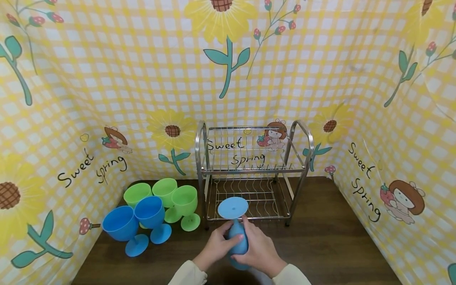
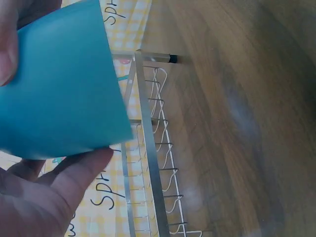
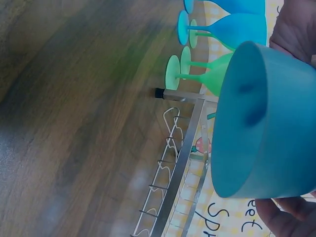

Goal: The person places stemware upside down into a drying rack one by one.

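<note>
Left hand (image 1: 219, 242): curled round upside-down blue goblet (image 1: 237, 229)
Right hand (image 1: 263, 247): gripping its right side
Held goblet: near centre, not yet set down
Blue goblets (image 1: 149, 208): two upright, near left, untouched
Green goblets (image 1: 184, 201): three just beyond, untouched
Dish rack (image 1: 254, 171): far centre, bearing no goblets yet

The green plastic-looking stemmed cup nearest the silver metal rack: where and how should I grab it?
Wrap round the wide bowl of that green stemmed cup, probably from the front: it stands upright, its near side uncovered, with the silver metal rack close on its right.
</note>
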Tool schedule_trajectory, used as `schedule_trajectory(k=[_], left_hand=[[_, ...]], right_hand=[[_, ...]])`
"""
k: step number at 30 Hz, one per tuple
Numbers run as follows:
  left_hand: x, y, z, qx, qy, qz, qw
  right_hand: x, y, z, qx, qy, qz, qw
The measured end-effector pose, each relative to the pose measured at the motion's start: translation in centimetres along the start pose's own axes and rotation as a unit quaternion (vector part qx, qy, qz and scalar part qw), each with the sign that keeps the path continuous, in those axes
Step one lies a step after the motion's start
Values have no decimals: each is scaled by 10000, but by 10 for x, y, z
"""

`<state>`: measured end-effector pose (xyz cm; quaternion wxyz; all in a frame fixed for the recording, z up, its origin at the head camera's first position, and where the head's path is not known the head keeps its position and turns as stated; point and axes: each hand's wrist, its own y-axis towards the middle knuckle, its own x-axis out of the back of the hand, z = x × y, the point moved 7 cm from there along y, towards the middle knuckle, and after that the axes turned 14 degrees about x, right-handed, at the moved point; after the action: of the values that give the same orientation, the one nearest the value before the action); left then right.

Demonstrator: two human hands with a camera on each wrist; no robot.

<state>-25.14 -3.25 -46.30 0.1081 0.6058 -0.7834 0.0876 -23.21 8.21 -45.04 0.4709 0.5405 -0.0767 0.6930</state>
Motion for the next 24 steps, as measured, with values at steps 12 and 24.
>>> schedule_trajectory(k=[12, 24], left_hand=[[16, 0, -2, -132, -419, -981, 9942], [35, 2, -9, -28, -330, -1124, 9931]], right_hand=[[3, 3, 2, 317, -317, -132, 9989], [34, -4, -38, -458, 925, -1492, 9834]])
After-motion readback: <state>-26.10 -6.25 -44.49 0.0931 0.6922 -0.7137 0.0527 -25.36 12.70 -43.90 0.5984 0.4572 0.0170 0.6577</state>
